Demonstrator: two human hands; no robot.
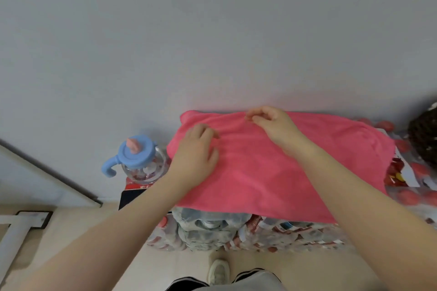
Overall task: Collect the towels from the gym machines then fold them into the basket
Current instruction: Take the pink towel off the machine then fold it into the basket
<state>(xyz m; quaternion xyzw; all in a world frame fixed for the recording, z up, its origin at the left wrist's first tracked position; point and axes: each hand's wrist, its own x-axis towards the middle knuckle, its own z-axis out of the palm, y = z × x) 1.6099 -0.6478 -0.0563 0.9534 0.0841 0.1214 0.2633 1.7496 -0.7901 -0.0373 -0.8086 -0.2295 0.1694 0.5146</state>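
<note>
- Pink towel (pixel 272 168) lies spread flat over stacked packs of bottled water (pixel 212 231), right against the wall.
- We see the left hand (pixel 196 156) resting on its left part, fingers loosely bent, pressing cloth.
- Right hand (pixel 272 123) hovers at the far edge, fingertips together; whether they pinch fabric, we cannot tell.
- Blue-lidded jug (pixel 139 160) stands just left.

Pink towel (pixel 279 172); blue-lidded jug (pixel 139 158); grey wall (pixel 189 30).

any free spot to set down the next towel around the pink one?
Only the pink towel itself, right of the left hand, below the right hand. Crowded: blue-lidded jug left, red-capped bottles right, wrapped bottle packs underneath.
</note>
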